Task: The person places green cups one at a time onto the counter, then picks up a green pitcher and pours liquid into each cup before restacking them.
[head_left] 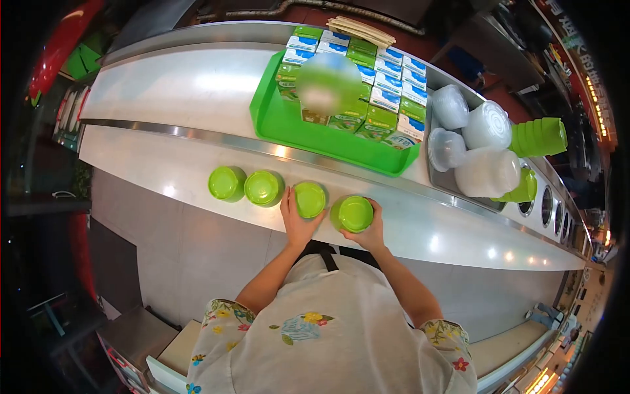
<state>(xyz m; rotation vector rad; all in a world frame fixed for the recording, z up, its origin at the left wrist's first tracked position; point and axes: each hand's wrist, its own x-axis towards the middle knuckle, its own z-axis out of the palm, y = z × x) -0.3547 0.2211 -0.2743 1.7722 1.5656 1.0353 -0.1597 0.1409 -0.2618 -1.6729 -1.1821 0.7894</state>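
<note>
Four round green bowls stand in a row along the white counter. My left hand [299,222] is wrapped round the near left side of the third bowl [310,199]. Around the rightmost bowl [356,214] my right hand [369,230] is closed, its fingers on the right side and near edge. Left of my hands, two more green bowls, the far left one [226,183] and its neighbour [264,188], sit side by side, untouched.
A green tray [282,125] of small cartons [382,118] lies behind the bowls. To the right, a metal tray holds clear plastic containers [487,172], beside stacked green cups [538,137]. A metal strip [197,134] runs along the counter [144,154].
</note>
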